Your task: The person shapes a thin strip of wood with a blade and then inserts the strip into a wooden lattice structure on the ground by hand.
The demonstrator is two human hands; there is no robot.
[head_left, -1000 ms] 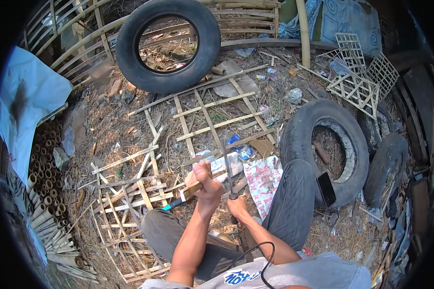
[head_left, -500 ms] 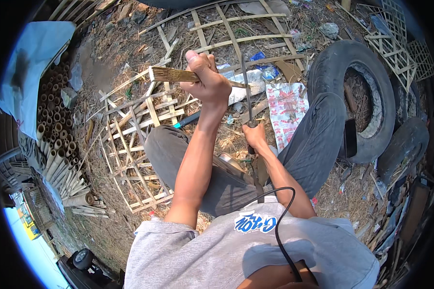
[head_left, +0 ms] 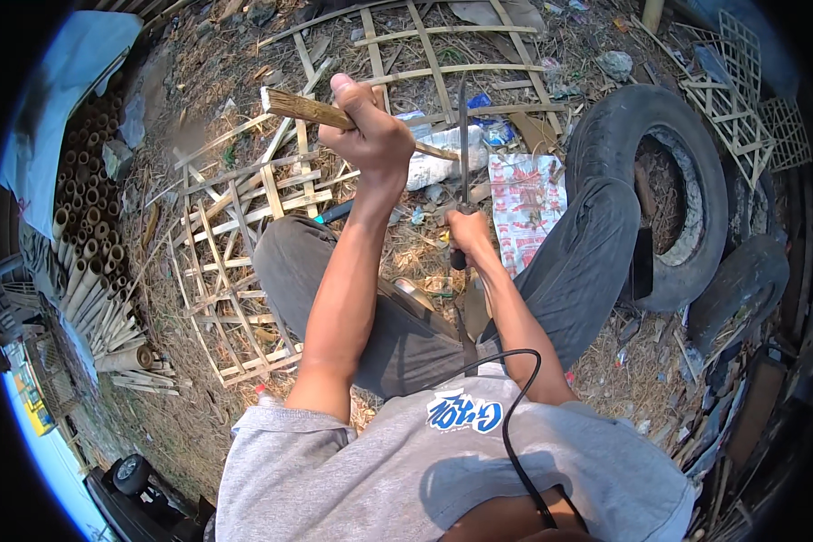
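Note:
My left hand (head_left: 369,131) is closed around a bamboo stick (head_left: 309,110), thumb pointing up. The stick's thick cut end sticks out to the left, and its thin end slopes down to the right. In my right hand (head_left: 470,232) is the dark handle of a long, narrow knife (head_left: 463,149), its blade pointing away from me. The stick's thin end meets or lies just beside the blade; whether they touch I cannot tell. Between my legs, near my lap, lies another long dark flat piece (head_left: 467,339), whose kind I cannot make out.
Woven bamboo lattices (head_left: 235,262) lie at left and far ahead. An old tyre (head_left: 596,135) stands by my right knee, near a printed plastic sheet (head_left: 528,203). Bamboo poles (head_left: 86,262) are stacked at far left. A black cable (head_left: 515,434) hangs over my shirt.
The stick tilts more steeply, its thick left end raised relative to its thin end. Both hands keep their grips. The whole view has shifted slightly.

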